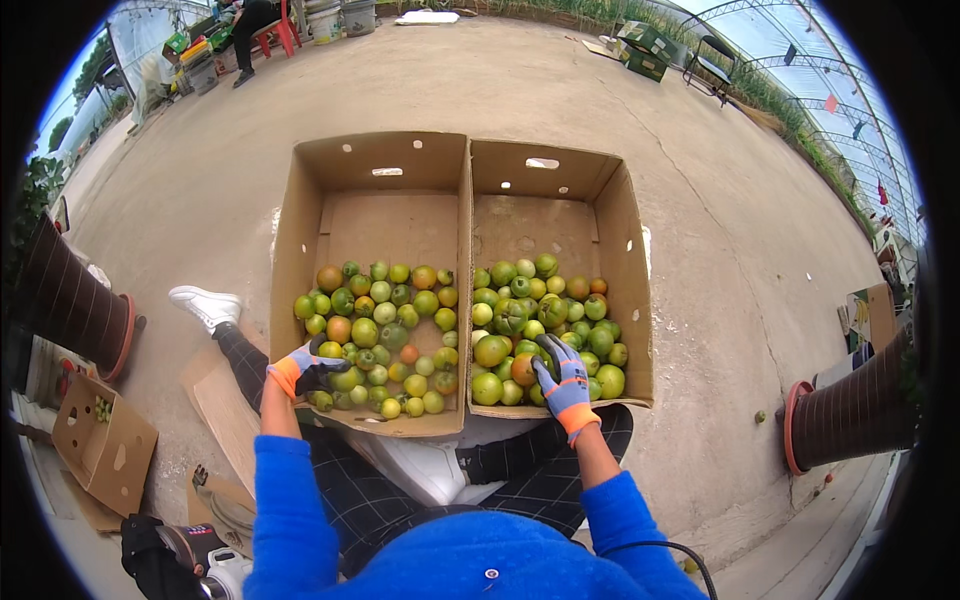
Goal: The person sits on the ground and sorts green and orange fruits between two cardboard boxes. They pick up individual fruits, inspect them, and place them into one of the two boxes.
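Observation:
Two open cardboard boxes stand side by side before me. Green, yellowish and orange tomatoes (364, 331) cover the near part of the left box (390, 217); more tomatoes (491, 350) are heaped in the right box (532, 217). My left hand (311, 365), in a grey-blue and orange work glove with dark fingers, reaches over the left box's near-left corner, thumb and forefinger apart beside a yellowish tomato (330, 350). In the right box, my right hand (564, 379), gloved alike, bends over the heap beside an orange tomato (523, 368). What lies under either palm is hidden.
A white shoe (206, 306) is left of the boxes. Large brown pots (75, 300) flank the concrete floor (525, 82), another at right (847, 420). A smaller cardboard box (105, 446) sits at lower left. Far back, a person (251, 34) sits on a red chair (281, 34).

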Demonstrator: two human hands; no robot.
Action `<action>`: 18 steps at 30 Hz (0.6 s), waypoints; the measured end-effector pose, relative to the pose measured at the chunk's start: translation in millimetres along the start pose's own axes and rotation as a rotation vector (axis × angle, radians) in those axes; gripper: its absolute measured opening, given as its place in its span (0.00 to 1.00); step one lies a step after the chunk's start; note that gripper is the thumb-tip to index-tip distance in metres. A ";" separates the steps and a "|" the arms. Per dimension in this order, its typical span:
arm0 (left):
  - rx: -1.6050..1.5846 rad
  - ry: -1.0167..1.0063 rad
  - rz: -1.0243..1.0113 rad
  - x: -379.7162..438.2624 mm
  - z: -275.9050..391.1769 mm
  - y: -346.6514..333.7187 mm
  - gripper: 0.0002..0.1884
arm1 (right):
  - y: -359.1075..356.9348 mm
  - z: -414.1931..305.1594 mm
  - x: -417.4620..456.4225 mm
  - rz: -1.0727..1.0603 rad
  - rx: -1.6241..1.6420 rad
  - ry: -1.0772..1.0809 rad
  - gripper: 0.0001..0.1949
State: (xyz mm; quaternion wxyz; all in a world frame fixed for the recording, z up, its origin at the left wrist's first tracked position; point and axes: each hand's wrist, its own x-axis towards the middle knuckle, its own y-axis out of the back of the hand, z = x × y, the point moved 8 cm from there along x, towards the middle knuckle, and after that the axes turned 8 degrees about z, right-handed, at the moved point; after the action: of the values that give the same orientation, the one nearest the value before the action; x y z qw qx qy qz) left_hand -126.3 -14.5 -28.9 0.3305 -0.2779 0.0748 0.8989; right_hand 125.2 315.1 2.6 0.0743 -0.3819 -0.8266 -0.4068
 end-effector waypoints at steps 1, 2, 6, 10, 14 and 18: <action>0.020 -0.093 0.012 -8.6 19.6 -9.5 0.39 | 4.7 -0.1 1.0 0.025 0.053 -0.018 0.21; 0.016 -0.049 0.032 -14.9 21.9 -6.3 0.43 | 6.9 -7.8 2.7 0.024 0.165 -0.052 0.24; -0.069 -0.249 -0.103 -39.5 46.4 -92.9 0.55 | 13.1 -85.2 -6.2 -0.191 0.493 -0.021 0.35; -0.041 -0.309 -0.264 -45.9 41.1 -187.3 0.60 | -5.6 -142.5 -17.8 -0.466 0.531 0.083 0.38; -0.177 -0.295 -0.125 -25.2 26.1 -209.7 0.58 | -11.6 -93.4 -1.1 -0.472 0.489 -0.033 0.29; -0.078 -0.498 0.185 -21.9 37.9 -172.4 0.45 | -1.5 -6.5 58.6 -0.109 0.158 -0.063 0.26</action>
State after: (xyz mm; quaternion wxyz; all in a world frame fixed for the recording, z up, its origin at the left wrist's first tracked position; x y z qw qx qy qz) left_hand -20.1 118.3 23.3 0.2444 -0.0529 -0.0186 0.9681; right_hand 82.1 343.2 31.3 0.0560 -0.3421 -0.8775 -0.3314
